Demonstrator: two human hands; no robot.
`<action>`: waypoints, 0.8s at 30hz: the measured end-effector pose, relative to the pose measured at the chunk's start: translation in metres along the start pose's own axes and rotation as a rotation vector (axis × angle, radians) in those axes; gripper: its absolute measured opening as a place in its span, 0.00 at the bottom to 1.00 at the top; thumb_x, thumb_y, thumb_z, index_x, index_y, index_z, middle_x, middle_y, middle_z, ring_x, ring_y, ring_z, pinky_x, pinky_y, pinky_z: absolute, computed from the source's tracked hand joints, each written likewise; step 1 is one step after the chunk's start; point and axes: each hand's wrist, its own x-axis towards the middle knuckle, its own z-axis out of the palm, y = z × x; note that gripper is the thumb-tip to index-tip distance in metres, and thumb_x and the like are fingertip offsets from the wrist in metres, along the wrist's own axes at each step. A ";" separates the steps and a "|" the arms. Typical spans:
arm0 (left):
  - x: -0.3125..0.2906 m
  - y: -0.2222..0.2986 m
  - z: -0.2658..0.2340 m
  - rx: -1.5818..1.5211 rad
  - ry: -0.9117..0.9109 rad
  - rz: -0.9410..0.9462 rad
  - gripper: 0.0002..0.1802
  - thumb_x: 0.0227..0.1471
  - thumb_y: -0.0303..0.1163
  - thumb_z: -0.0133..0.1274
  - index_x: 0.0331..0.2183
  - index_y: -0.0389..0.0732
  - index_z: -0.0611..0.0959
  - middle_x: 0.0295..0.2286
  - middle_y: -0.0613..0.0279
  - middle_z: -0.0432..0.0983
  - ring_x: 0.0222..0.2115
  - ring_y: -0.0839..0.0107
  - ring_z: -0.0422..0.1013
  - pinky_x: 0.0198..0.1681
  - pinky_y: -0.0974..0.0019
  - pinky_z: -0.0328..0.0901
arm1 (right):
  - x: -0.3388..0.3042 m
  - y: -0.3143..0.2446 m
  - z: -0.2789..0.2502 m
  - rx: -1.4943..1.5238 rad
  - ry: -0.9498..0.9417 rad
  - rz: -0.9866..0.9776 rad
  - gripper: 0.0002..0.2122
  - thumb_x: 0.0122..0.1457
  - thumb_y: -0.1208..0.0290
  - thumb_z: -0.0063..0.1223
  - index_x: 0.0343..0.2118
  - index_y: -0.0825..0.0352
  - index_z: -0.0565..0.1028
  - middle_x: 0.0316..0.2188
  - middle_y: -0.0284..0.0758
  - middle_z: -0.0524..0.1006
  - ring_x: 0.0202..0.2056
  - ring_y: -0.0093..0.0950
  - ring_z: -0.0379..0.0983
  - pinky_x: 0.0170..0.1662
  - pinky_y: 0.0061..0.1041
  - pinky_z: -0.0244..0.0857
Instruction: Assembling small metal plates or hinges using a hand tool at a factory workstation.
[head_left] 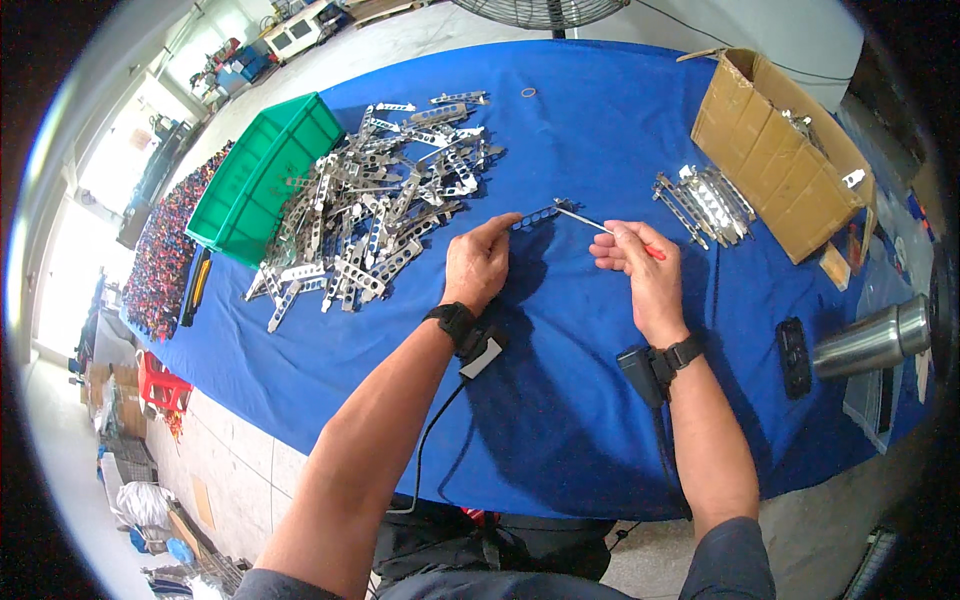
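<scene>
You get a brightly lit view, strongest at the left, where the pale openings (68, 235) burn out to white. Soft dark shadows spread across the blue cloth (600, 125) between your forearms, and to the right of your left hand (476, 265). Glints pick out the piled metal strips (375, 205) and the steel bottle (870, 342). Your hands look reasonably crisp; background detail at far left turns soft. Fisheye curvature bends the outer edges, and black fills the corners.

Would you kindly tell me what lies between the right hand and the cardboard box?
The head view shows clustered metal strips on the blue cloth between the right hand and the cardboard box.
</scene>
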 end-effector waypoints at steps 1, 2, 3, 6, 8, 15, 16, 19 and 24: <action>0.000 0.000 0.000 -0.014 -0.004 -0.012 0.15 0.55 0.25 0.48 0.44 0.42 0.83 0.16 0.59 0.69 0.18 0.76 0.64 0.25 0.68 0.63 | -0.001 0.001 0.001 -0.012 -0.002 -0.009 0.11 0.63 0.67 0.51 0.36 0.71 0.78 0.31 0.39 0.80 0.32 0.26 0.79 0.35 0.23 0.73; 0.000 0.000 0.000 -0.029 -0.007 -0.024 0.15 0.55 0.25 0.48 0.44 0.42 0.83 0.16 0.60 0.68 0.18 0.76 0.63 0.25 0.68 0.63 | -0.001 0.001 0.002 -0.024 -0.004 -0.018 0.11 0.64 0.67 0.51 0.36 0.72 0.78 0.31 0.39 0.80 0.32 0.27 0.79 0.35 0.23 0.73; 0.000 0.000 0.000 -0.043 -0.010 -0.037 0.15 0.55 0.25 0.48 0.44 0.42 0.83 0.16 0.61 0.68 0.18 0.76 0.63 0.25 0.68 0.62 | -0.001 0.001 0.001 -0.022 -0.017 -0.010 0.11 0.64 0.67 0.50 0.36 0.72 0.78 0.31 0.40 0.80 0.32 0.27 0.79 0.35 0.23 0.73; 0.000 0.002 0.001 -0.054 0.011 -0.015 0.15 0.55 0.25 0.47 0.44 0.41 0.83 0.16 0.62 0.66 0.18 0.77 0.62 0.24 0.69 0.62 | -0.001 0.000 -0.002 -0.018 -0.048 0.006 0.13 0.64 0.66 0.50 0.37 0.72 0.78 0.31 0.41 0.80 0.32 0.28 0.79 0.35 0.24 0.74; 0.000 0.004 -0.001 -0.045 -0.004 -0.037 0.15 0.55 0.25 0.47 0.44 0.41 0.83 0.16 0.62 0.67 0.18 0.77 0.62 0.25 0.69 0.62 | -0.001 0.000 -0.002 -0.022 -0.056 0.003 0.13 0.63 0.65 0.50 0.37 0.72 0.78 0.31 0.41 0.80 0.32 0.28 0.79 0.35 0.24 0.74; 0.000 0.000 -0.001 -0.081 -0.025 -0.082 0.15 0.56 0.26 0.47 0.44 0.42 0.83 0.17 0.64 0.68 0.19 0.78 0.62 0.25 0.70 0.62 | -0.001 0.002 0.001 -0.008 -0.018 -0.003 0.13 0.64 0.66 0.48 0.38 0.73 0.78 0.31 0.41 0.80 0.31 0.28 0.79 0.35 0.24 0.74; 0.000 0.001 -0.001 -0.067 -0.026 -0.074 0.15 0.56 0.26 0.47 0.44 0.42 0.83 0.17 0.64 0.68 0.19 0.78 0.62 0.25 0.70 0.62 | -0.001 0.001 0.002 0.000 -0.016 -0.014 0.13 0.64 0.67 0.47 0.38 0.73 0.77 0.30 0.41 0.80 0.31 0.28 0.79 0.35 0.24 0.74; 0.000 0.004 -0.002 -0.036 -0.025 -0.059 0.15 0.56 0.26 0.47 0.44 0.42 0.83 0.17 0.65 0.68 0.19 0.78 0.63 0.25 0.70 0.62 | -0.002 0.001 -0.001 -0.018 -0.064 -0.021 0.12 0.64 0.69 0.47 0.38 0.74 0.77 0.30 0.41 0.79 0.31 0.27 0.78 0.35 0.23 0.73; -0.001 0.005 -0.001 -0.059 -0.023 -0.065 0.15 0.57 0.26 0.47 0.44 0.42 0.83 0.17 0.64 0.68 0.19 0.78 0.63 0.25 0.69 0.62 | -0.001 0.004 -0.003 -0.060 -0.062 -0.031 0.12 0.64 0.70 0.46 0.39 0.74 0.77 0.30 0.40 0.79 0.31 0.27 0.78 0.35 0.23 0.73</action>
